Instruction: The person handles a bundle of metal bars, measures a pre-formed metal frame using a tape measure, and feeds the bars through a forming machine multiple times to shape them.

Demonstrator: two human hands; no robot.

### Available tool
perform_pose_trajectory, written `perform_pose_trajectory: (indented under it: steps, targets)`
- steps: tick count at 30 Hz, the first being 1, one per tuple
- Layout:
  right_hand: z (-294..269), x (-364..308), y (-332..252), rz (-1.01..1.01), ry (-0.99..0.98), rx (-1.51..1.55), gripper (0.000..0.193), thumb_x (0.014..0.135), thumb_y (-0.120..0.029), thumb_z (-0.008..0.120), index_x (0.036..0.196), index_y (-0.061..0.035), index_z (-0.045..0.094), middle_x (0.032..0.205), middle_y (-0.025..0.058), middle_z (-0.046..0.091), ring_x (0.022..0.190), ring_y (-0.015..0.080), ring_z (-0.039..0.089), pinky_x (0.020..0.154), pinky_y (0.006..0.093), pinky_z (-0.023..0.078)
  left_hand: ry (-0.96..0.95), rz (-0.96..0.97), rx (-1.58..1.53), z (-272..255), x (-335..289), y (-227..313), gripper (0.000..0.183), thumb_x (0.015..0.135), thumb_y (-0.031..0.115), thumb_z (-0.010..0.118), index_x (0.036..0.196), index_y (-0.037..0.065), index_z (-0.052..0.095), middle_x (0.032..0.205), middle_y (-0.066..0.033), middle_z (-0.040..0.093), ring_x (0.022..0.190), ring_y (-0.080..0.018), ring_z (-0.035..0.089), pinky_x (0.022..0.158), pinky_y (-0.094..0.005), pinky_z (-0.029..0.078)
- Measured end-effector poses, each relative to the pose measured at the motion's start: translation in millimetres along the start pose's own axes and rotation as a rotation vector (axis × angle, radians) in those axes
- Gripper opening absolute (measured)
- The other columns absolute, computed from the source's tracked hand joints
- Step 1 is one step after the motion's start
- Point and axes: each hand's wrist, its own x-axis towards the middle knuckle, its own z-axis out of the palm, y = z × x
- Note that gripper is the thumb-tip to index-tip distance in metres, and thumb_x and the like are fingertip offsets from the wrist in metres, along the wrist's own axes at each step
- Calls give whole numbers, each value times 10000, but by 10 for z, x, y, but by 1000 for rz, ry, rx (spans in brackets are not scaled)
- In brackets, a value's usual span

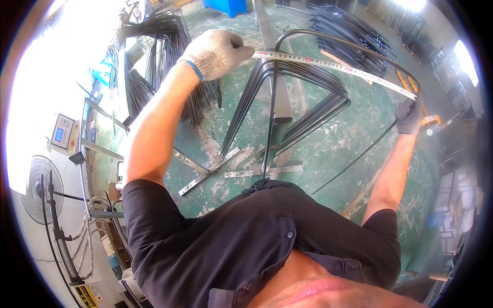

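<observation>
A tape measure's pale blade [334, 65] is stretched across a bent dark metal rod [354, 43]. My left hand [213, 54], in a whitish knit glove, is closed on the tape's left end; whether the case is inside that fist is hidden. At the rod's right bend, my right hand [408, 115], in a grey glove, grips the tape's other end against the rod. The rod's two legs run down toward my body. Below the tape, a stack of similar bent rods [246, 105] hangs over a grey metal beam [282, 105].
Bundles of dark bent rods [164, 31] stand at the far left, and more rods [349, 38] lie at the far right. Flat metal strips [264, 171] rest on the green floor [328, 167]. At left are a control box [64, 132] and a fan [43, 190]. A blue bin [226, 6] stands behind.
</observation>
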Motion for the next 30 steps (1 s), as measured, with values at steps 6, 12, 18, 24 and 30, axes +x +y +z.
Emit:
perform_pose_trajectory:
  steps: [6,12,18,24,30]
  targets:
    - [35,-14,6,0,5,0,474,1076,-542,554,799,-158,535,565,-73,276,461,91,242,450,294,160,5,4,19,14,14,0,466,966,454,706,1058,3,779,788,-215,696,750,-344,691,776,-440,561]
    - [19,-5,12,4,-7,-8,480,1073,-550,557,793,-161,527,567,-74,280,460,90,242,447,294,160,5,-5,23,8,3,33,457,967,449,706,1043,6,782,770,-213,688,745,-346,693,769,-440,560]
    - [35,6,18,5,-17,-3,478,1079,-543,548,791,-162,525,565,-74,280,455,90,243,443,293,164,1,-12,24,4,1,26,463,968,453,705,1055,4,781,791,-219,700,761,-357,702,776,-442,563]
    - [8,31,25,8,-23,-1,473,1085,-537,538,800,-159,527,565,-71,289,453,93,251,442,296,170,-2,-16,36,1,17,43,471,966,460,702,1061,6,783,813,-227,712,788,-371,714,790,-449,566]
    - [-9,71,76,-5,-11,10,471,1091,-531,522,807,-155,530,566,-67,297,451,100,261,443,302,174,-15,-32,31,20,60,12,460,957,461,677,1019,19,787,846,-226,720,832,-386,710,817,-452,564]
